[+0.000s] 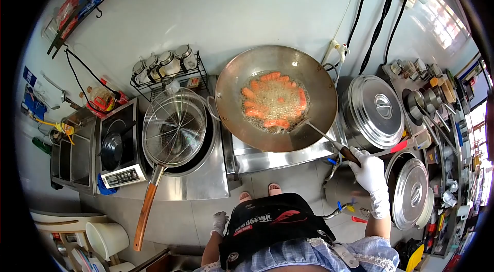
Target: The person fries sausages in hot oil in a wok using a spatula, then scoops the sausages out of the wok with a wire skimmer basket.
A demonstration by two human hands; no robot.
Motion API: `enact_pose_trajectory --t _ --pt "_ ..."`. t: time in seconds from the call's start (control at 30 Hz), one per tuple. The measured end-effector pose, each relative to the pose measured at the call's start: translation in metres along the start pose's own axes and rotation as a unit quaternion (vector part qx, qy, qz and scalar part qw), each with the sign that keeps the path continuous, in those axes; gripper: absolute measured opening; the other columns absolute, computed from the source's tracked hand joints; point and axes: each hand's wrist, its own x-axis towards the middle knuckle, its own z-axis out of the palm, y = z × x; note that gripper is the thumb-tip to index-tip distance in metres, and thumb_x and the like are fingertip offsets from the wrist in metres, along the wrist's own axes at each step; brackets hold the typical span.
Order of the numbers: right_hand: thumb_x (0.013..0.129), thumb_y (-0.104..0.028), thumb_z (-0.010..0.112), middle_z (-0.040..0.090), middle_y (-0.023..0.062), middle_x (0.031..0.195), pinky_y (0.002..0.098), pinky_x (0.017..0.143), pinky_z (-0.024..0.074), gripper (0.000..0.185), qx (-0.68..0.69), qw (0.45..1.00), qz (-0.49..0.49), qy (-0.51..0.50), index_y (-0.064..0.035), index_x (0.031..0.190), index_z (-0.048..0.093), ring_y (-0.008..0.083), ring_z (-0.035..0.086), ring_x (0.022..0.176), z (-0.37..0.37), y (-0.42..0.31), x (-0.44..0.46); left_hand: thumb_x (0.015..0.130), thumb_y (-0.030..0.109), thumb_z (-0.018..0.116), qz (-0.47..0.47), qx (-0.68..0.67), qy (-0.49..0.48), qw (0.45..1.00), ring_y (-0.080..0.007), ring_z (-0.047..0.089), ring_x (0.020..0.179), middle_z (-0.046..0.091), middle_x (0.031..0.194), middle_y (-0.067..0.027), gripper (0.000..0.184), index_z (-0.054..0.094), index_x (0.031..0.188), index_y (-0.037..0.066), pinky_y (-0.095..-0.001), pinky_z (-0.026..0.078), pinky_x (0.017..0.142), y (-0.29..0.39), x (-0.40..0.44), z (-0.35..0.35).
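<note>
My right hand [368, 171], in a white glove, is closed around the dark wooden grip of a long-handled wok tool [325, 134]. Its metal shaft slopes down into the wok [231, 81], and its head is mostly hidden at the edge of the bubbling oil [272, 98]. Orange-red sausage-like pieces [278, 123] float in a ring, mostly around the oil's rim. By my side, low and left of the black apron [278, 220], hangs my gloved left hand [219, 222]. Its fingers are loosely bent, and no object shows in it.
Left of the wok, a wire strainer [175, 128] with a wooden handle rests across a large pot [198, 161]. Spice jars [167, 61] stand in a rack behind. Lidded steel pots [373, 110] are at the right. An induction cooker [121, 141] sits further left.
</note>
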Motion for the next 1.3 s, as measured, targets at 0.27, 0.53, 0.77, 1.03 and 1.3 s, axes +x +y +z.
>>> enact_pose_trajectory --t 0.27,0.53,0.77,1.03,1.3 --pt "0.075 -0.018 0.068 0.063 0.0140 0.082 0.0385 0.063 0.0497 0.042 0.003 1.000 0.003 -0.003 -0.0078 0.115 0.062 0.0306 0.063 0.071 0.003 0.000 0.001 0.086 0.019 0.053 0.004 -0.011 -0.009 1.000 -0.0196 0.055 0.050 0.060 0.063 -0.0120 0.021 0.060 0.086 -0.001 -0.0313 0.042 0.047 -0.001 -0.001 -0.001" --pt "0.075 -0.021 0.068 0.064 0.0153 0.085 0.0387 0.065 0.0502 0.043 0.015 1.000 0.006 -0.014 -0.0072 0.116 0.062 0.0315 0.063 0.073 0.012 -0.001 0.003 0.084 0.018 0.054 -0.011 -0.004 -0.004 1.000 -0.0204 0.054 0.050 0.060 0.063 -0.0129 0.020 0.060 0.084 -0.001 -0.0317 0.043 0.047 -0.003 0.006 0.000" --pt "0.080 -0.021 0.065 0.065 0.0171 0.091 0.0408 0.072 0.0500 0.041 0.127 0.991 -0.009 -0.034 -0.0055 0.117 0.061 0.0341 0.063 0.081 0.070 -0.016 0.025 0.083 0.017 0.054 -0.001 -0.027 -0.003 1.000 -0.0196 0.053 0.048 0.059 0.061 -0.0122 0.020 0.059 0.083 -0.002 -0.0310 0.043 0.046 -0.001 0.004 0.006" --pt "0.082 -0.023 0.062 0.064 0.0167 0.087 0.0408 0.068 0.0509 0.045 0.128 0.992 -0.014 0.011 -0.0054 0.124 0.056 0.0332 0.064 0.074 0.132 -0.054 0.085 0.083 0.017 0.053 -0.007 -0.021 0.002 1.000 -0.0193 0.053 0.049 0.059 0.063 -0.0124 0.020 0.059 0.086 -0.002 -0.0303 0.043 0.046 -0.009 0.002 0.001" --pt "0.084 -0.022 0.060 0.060 0.0131 0.084 0.0395 0.058 0.0511 0.044 0.011 0.998 -0.031 0.061 -0.0070 0.125 0.055 0.0305 0.063 0.067 0.158 -0.048 0.137 0.084 0.018 0.049 -0.011 0.026 0.006 1.000 -0.0239 0.057 0.055 0.065 0.076 -0.0172 0.032 0.060 0.101 -0.006 -0.0346 0.046 0.053 -0.013 -0.007 -0.003"
